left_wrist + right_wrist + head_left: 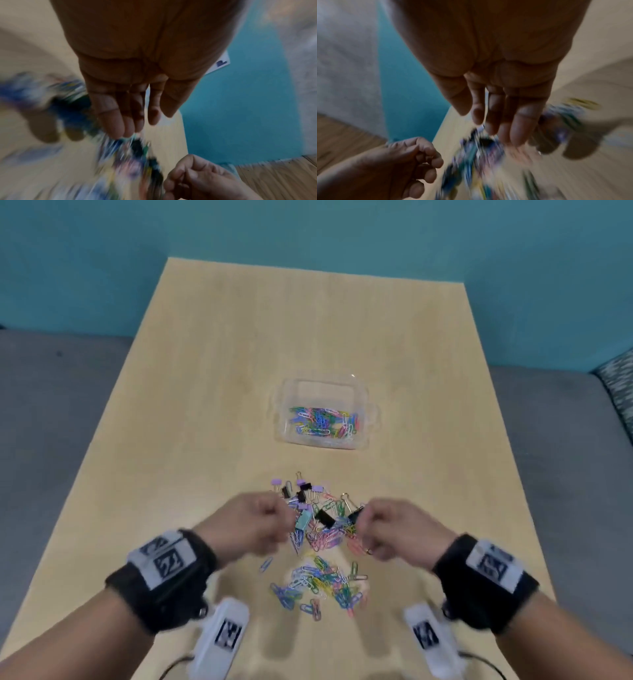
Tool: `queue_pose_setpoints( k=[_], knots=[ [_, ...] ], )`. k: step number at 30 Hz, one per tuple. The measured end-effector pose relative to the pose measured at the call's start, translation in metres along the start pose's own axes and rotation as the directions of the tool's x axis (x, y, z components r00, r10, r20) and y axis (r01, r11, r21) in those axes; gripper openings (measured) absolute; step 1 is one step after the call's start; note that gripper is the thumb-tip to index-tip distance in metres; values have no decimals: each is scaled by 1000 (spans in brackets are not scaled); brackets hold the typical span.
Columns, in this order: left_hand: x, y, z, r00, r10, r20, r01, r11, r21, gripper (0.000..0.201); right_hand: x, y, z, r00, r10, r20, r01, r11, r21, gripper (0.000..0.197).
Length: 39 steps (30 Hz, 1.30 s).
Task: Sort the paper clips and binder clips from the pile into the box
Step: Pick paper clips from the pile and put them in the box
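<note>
Light wood table [219,392]: your left hand [255,522] and right hand [394,529] hover knuckles-up, fingers curled, over the pile [318,529] of clips; whether they hold anything, I cannot tell. Beyond sits the box [371,419], with paper clips [323,422] inside.

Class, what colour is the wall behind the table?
Teal wall, clearest in the head view.
</note>
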State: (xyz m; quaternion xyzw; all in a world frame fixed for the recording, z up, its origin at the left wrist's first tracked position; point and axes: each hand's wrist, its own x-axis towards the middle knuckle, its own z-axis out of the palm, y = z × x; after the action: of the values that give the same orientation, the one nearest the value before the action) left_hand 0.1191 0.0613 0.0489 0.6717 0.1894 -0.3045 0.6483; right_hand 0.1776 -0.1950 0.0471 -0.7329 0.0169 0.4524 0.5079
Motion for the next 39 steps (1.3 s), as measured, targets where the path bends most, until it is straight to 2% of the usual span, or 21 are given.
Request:
queue_pose_setpoints(
  k=[2, 3, 6, 8, 12, 13, 14, 16, 17, 18, 19, 22, 24, 27, 32, 36, 39],
  knots=[
    [-18, -32, 22, 982, -124, 145, 124, 992, 11, 10, -18, 28, 24, 971, 101, 217, -91, 994, -55, 13],
    [-23, -44, 33, 974, -159, 164, 155, 987, 33, 12, -23, 37, 36, 948, 137, 286, -119, 990, -83, 11],
    [-26, -66, 55, 983, -163, 88, 163, 987, 13, 18, -24, 51, 68, 927, 143, 347, -105, 986, -127, 11],
    [-24, -69, 61, 991, -135, -12, 135, 990, -50, 19, -18, 52, 83, 954, 99, 281, -82, 994, -73, 11],
    [-27, -66, 57, 975, -61, -215, 36, 993, -116, 7, -15, 47, 89, 999, 24, 44, -30, 991, 131, 13],
    [-30, -67, 52, 962, -25, -272, 15, 999, -39, 6, -18, 50, 87, 1000, 20, -21, -17, 992, 128, 20],
    [-31, -71, 45, 940, 41, -338, -3, 994, 112, 9, -21, 54, 82, 996, 7, -94, 1, 997, 83, 24],
    [-38, -82, 34, 884, 212, -417, 22, 871, 490, 8, -31, 69, 70, 957, -84, -278, 25, 977, -210, 13],
    [-40, -87, 31, 867, 270, -418, 42, 798, 601, 21, -35, 76, 66, 938, -130, -321, -8, 918, -395, 12],
    [-41, -94, 31, 865, 297, -404, 43, 759, 650, 36, -38, 82, 65, 928, -161, -335, -51, 838, -543, 24],
    [-40, -98, 34, 865, 322, -384, 26, 736, 676, 48, -39, 85, 67, 925, -183, -333, -67, 784, -617, 36],
    [-29, -101, 51, 859, 415, -299, -51, 651, 757, 57, -30, 78, 82, 901, -301, -312, -3, 716, -698, 48],
    [-19, -96, 62, 863, 432, -263, -59, 603, 796, 54, -19, 69, 92, 895, -350, -278, 29, 667, -745, 44],
    [-8, -87, 71, 866, 433, -251, -36, 554, 832, 37, -5, 56, 102, 889, -370, -269, 26, 627, -778, 33],
    [2, -85, 68, 884, 428, -188, -56, 496, 867, 24, 2, 49, 103, 917, -348, -195, 36, 560, -828, 36],
    [-1, -82, 64, 902, 381, -204, -30, 527, 849, 13, -2, 48, 98, 933, -303, -196, 23, 592, -806, 24],
    [-5, -80, 60, 911, 333, -245, -29, 643, 765, 12, -2, 51, 90, 943, -251, -220, 24, 711, -703, 17]
  ],
)
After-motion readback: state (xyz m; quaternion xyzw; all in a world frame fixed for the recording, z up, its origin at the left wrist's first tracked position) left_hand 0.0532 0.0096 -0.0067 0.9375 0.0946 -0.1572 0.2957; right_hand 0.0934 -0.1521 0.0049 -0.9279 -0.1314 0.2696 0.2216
